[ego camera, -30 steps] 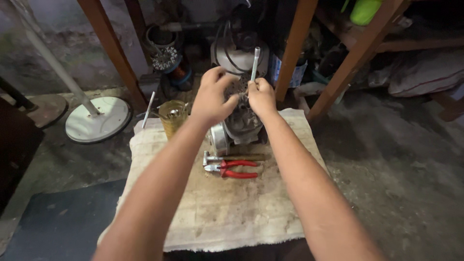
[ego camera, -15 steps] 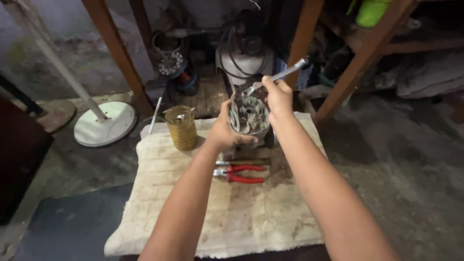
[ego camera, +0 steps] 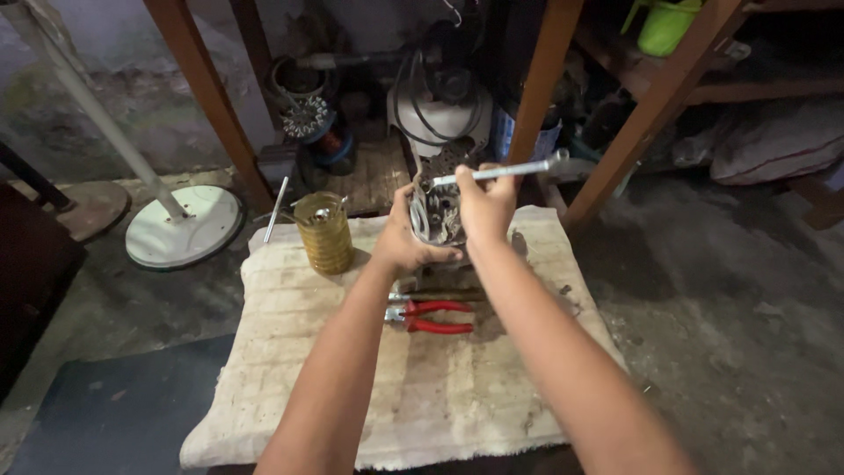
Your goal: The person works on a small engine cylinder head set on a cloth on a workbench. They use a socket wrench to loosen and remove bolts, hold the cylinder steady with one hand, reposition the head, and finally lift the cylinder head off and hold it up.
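Hands [ego camera: 444,224] on motor [ego camera: 437,214], wrench [ego camera: 499,171]

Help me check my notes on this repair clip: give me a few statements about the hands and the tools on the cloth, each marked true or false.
1. The right hand holds a long silver metal wrench. True.
2. The left hand rests flat on the cloth, away from the motor. False: it grips the round grey metal motor part from the side.
3. Red-handled pliers lie on the stained beige cloth, nearer the person than the motor part. True.
4. The yellow ribbed glass jar stands to the right of the motor part. False: it stands to its left.
5. The wrench lies on the cloth beside the pliers. False: it is held up, across the top of the motor part.
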A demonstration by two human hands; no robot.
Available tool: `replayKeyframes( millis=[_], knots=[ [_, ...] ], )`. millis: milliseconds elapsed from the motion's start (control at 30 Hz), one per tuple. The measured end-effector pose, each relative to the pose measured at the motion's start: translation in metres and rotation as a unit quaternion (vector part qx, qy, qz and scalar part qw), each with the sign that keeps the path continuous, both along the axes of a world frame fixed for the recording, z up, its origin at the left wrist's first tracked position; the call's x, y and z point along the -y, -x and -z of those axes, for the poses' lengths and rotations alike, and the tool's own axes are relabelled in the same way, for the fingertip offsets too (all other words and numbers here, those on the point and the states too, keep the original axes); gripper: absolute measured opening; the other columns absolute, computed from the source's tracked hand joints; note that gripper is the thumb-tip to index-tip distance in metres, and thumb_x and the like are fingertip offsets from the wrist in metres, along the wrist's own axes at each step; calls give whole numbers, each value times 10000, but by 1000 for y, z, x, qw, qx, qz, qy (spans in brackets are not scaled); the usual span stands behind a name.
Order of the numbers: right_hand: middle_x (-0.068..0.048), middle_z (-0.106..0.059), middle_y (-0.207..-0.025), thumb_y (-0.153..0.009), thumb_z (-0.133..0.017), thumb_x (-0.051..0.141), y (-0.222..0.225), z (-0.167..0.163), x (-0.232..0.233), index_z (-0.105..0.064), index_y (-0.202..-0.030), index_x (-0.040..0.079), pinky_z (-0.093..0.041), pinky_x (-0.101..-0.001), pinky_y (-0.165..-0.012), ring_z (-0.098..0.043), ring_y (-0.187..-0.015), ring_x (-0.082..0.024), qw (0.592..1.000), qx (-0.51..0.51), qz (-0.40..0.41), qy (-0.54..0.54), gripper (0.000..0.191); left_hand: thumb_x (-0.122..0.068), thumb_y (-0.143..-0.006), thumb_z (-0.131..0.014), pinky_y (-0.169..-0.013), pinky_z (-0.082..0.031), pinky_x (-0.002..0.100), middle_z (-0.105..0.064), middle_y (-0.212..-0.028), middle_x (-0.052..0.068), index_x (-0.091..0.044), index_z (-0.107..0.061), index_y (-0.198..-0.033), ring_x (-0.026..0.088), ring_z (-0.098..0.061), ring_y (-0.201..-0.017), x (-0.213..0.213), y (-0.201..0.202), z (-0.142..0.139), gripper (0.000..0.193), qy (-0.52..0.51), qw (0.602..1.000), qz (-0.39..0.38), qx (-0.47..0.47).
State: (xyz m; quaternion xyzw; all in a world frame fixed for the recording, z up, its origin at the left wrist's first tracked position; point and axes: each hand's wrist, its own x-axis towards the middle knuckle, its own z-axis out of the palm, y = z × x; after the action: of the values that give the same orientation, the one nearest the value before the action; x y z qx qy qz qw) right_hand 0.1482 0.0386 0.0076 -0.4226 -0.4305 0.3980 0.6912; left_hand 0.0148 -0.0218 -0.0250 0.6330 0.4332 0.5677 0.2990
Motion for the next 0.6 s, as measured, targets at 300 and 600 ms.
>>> replayKeyframes(
  millis=[300, 600],
  knots=[
    [-91, -689, -970, -795, -832, 112, -8, 6, -37, -628, -1136, -8, -525, -322, -724, -655, -805, -176, 993, 66, 8, 94, 415, -383, -377, -999, -1041, -509, 376, -690, -1307, 121, -114, -401, -1486, 269, -667, -1217, 25, -8, -17, 1289, 15, 994, -100, -51],
    [-79, -711, -745, -898, -717, 158, 9, -31, -80, -731, -878, -9, -517, -352, -651, -665, -693, -193, 922, 340, -171, 63, 169, -470, -390, -969, -1015, -486, 455, -661, -1301, 164, -141, -411, -1483, 365, -629, -1212, 26, -15, -12, 1271, 14, 976, -176, -129]
  ],
)
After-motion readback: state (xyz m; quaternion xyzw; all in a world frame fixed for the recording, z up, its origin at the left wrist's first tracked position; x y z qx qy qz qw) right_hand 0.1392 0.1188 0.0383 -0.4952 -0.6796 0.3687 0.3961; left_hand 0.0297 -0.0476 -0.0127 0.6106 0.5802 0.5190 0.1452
